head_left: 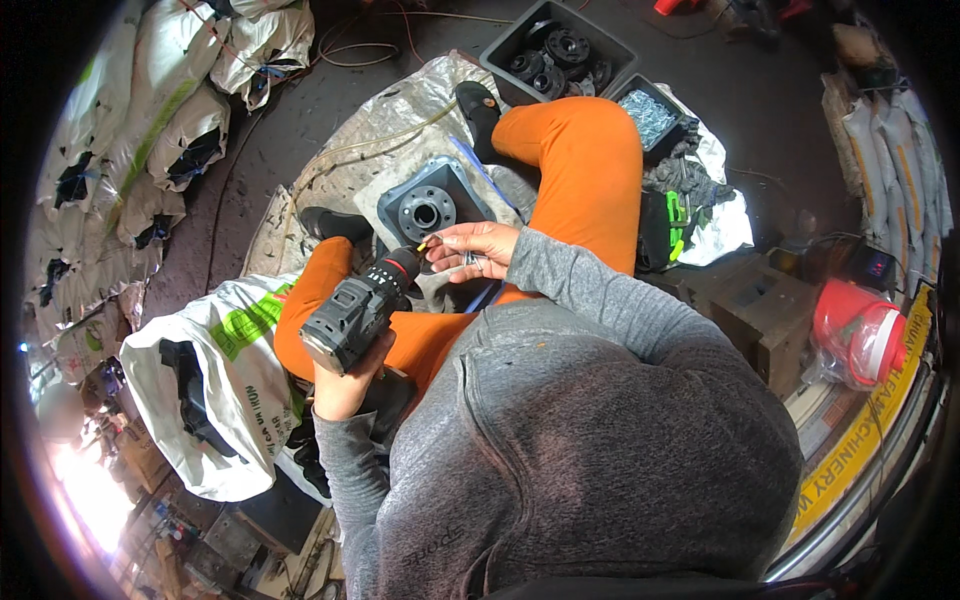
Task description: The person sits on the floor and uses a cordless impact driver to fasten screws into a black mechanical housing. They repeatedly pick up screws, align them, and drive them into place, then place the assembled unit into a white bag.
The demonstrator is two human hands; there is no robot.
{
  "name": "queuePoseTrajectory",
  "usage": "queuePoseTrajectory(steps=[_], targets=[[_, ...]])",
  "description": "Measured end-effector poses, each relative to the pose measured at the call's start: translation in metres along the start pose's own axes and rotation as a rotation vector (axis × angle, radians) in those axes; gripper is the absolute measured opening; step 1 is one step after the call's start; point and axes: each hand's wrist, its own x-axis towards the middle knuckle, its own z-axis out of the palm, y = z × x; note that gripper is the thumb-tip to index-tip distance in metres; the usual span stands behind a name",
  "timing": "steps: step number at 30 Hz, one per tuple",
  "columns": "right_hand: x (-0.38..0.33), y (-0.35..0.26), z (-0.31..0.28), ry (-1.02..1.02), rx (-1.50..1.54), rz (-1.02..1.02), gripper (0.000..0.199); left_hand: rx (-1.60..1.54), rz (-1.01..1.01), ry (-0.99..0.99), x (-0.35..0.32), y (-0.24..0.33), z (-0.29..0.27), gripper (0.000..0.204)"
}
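Grey sleeve (590,290) foreground; left hand (345,385) gripping drill (360,310), right hand (480,250) pinching screws (470,260) above grey flange housing (428,205)

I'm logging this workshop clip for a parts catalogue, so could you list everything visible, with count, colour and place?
Cordless drill: one, black with a red collar, in the left hand, tip by the right hand.
Grey metal flanged housing: one, on the silver sheet between the knees.
Small screws: a few, silvery, in the right hand.
Dark plastic crate of black round flanges: one, top centre.
Tray of silvery screws: one, beside the crate.
White sacks: several, stacked at left.
White printed bag: one, lower left.
Red container with white lid: one, right.
Orange trousers: one pair.
Grey hooded top: one.
Left hand.
Right hand.
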Motion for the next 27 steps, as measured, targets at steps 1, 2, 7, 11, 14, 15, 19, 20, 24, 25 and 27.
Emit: queuePoseTrajectory(steps=[1,2,7,11,14,15,19,20,24,25,27], targets=[[0.000,0.002,-0.001,-0.008,0.020,0.010,0.033,0.008,0.006,-0.015,0.000,0.000,0.000,0.024],[0.000,0.003,-0.002,-0.022,0.017,0.021,0.031,0.066,0.027,-0.023,0.000,0.000,0.000,0.024],[-0.002,0.017,-0.011,0.090,0.186,0.060,0.020,0.194,0.050,-0.033,-0.009,-0.008,0.003,0.023],[0.008,0.026,-0.011,0.069,0.329,0.100,0.021,0.313,0.121,-0.019,-0.012,-0.018,0.009,0.028],[0.014,0.028,-0.008,0.021,0.353,0.132,0.023,0.261,-0.033,-0.009,-0.012,-0.021,0.011,0.030],[0.015,0.028,-0.007,0.035,0.356,0.138,0.024,0.279,-0.011,-0.016,-0.011,-0.021,0.011,0.031],[0.013,0.028,-0.003,0.062,0.380,0.134,0.026,0.333,0.101,-0.016,-0.009,-0.020,0.010,0.034],[0.013,0.027,-0.002,0.065,0.382,0.137,0.025,0.330,0.116,-0.021,-0.008,-0.020,0.010,0.031],[0.014,0.029,0.001,0.089,0.398,0.128,0.023,0.348,0.054,-0.046,-0.006,-0.016,0.012,0.037],[0.015,0.030,0.002,0.131,0.384,0.127,0.022,0.384,0.037,-0.032,-0.006,-0.014,0.013,0.043],[0.018,0.031,0.002,0.137,0.400,0.140,0.021,0.499,0.236,-0.037,-0.007,-0.008,0.015,0.054]])
